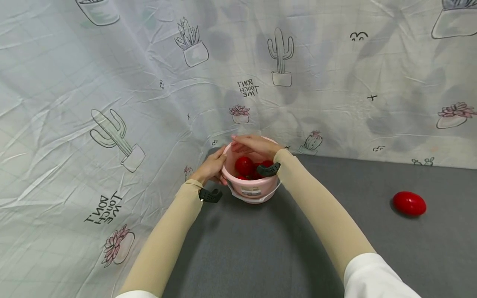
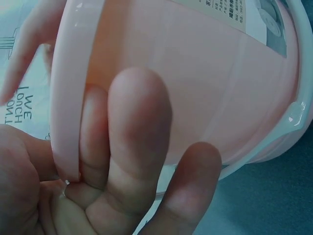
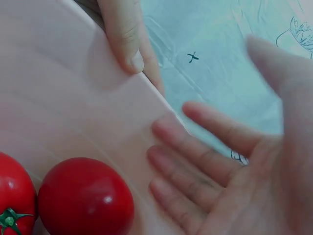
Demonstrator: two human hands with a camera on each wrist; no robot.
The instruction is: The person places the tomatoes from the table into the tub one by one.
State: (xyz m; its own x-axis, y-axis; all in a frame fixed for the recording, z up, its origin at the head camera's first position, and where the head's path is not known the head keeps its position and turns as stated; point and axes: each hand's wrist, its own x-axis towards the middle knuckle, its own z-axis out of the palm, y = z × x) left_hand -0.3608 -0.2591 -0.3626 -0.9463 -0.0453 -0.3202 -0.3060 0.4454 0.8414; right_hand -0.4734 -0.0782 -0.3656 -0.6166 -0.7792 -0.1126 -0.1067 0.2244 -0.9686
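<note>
A pink bucket with a white handle stands on the grey table near the wall corner. My left hand grips its rim on the left; in the left wrist view the fingers lie along the outer wall, and the right wrist view shows the thumb at the inner side. My right hand is over the bucket's far side, fingers spread and holding nothing. Several red tomatoes lie inside the bucket; one tomato sits beside another with a green stem star.
Another glossy red tomato lies on the grey table, far to the right of the bucket. A pale cloth printed with cactus drawings hangs behind and along the left. Each wrist wears a black band.
</note>
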